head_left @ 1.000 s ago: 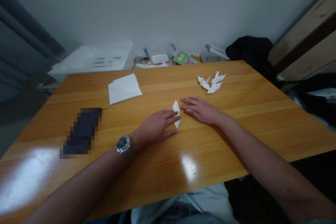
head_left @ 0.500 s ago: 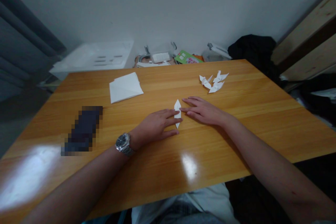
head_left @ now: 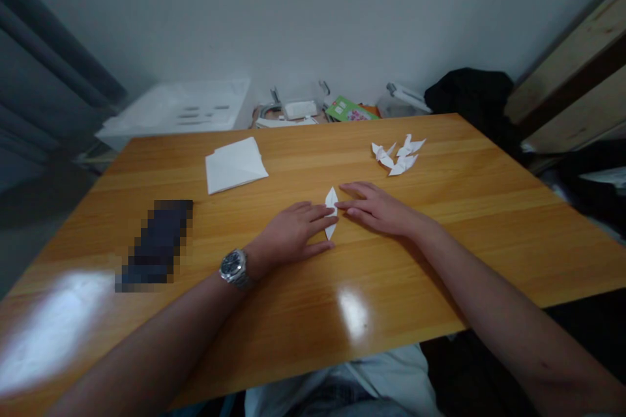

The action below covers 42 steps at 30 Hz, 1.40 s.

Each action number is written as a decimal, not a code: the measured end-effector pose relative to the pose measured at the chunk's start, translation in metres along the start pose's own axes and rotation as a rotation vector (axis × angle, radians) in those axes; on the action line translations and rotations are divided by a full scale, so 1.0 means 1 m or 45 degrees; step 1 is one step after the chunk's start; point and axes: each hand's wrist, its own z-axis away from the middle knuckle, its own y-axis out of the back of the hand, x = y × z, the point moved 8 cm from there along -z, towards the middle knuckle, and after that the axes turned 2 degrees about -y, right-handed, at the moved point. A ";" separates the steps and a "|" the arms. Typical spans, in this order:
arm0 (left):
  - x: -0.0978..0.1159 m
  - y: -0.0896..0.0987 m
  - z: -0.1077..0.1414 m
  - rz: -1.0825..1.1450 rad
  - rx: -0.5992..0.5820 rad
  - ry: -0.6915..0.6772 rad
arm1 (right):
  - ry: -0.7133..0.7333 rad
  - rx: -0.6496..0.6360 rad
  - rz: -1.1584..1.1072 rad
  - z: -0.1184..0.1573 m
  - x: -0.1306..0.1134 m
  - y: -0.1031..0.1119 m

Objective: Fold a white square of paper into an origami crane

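Observation:
A small folded piece of white paper point(head_left: 331, 198), long and pointed at both ends, lies upright to me on the wooden table point(head_left: 293, 313). My left hand point(head_left: 298, 229), with a watch point(head_left: 235, 267) at its wrist, rests from the left with fingers spread and two of them across the paper's middle. From the right, my right hand point(head_left: 374, 208) lies low with fingers stretched out, one fingertip at the paper's right edge. Part of the paper is hidden beneath my left fingers.
Folded white paper birds point(head_left: 398, 155) sit together at the back right. A stack of white paper sheets point(head_left: 235, 166) lies back left, with a dark blurred-out object point(head_left: 159, 244) nearer me. Behind the table are a white tray point(head_left: 180, 107) and a green booklet point(head_left: 349, 109).
The paper's outline looks slightly narrower and more curved at its sides. My hands have barely moved, and the whole view has shifted a little.

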 end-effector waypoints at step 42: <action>-0.026 0.002 0.001 -0.054 0.163 0.208 | 0.070 0.139 -0.148 -0.009 -0.023 0.003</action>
